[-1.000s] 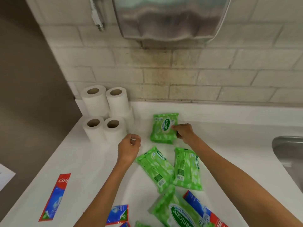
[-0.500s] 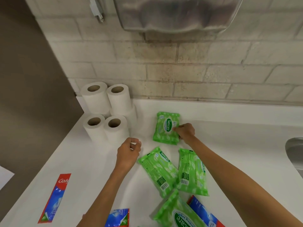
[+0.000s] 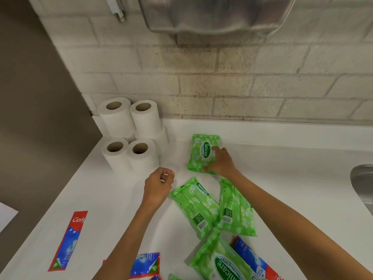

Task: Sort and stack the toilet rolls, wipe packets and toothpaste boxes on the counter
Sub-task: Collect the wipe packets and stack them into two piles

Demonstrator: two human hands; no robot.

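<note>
Several white toilet rolls (image 3: pixel 129 136) stand stacked in the counter's back left corner. To their right lies a green wipe packet (image 3: pixel 198 154) on top of another, and my right hand (image 3: pixel 221 162) grips its right side, one finger on the label and the thumb at its near corner. My left hand (image 3: pixel 158 183) hovers in front of the rolls, its fingers curled and holding nothing. Three more wipe packets (image 3: pixel 195 205) (image 3: pixel 236 209) (image 3: pixel 220 259) lie loose nearer me. Toothpaste boxes lie flat at the left (image 3: pixel 68 241), bottom centre (image 3: pixel 146 264) and bottom right (image 3: pixel 254 259).
The white counter (image 3: pixel 282 178) ends at a drop along its left edge. A metal sink (image 3: pixel 363 182) is set in at the right. A steel hand dryer (image 3: pixel 218 15) hangs on the brick wall above.
My right hand has slid from the packet's right edge onto its top and near corner. My left hand has barely moved.
</note>
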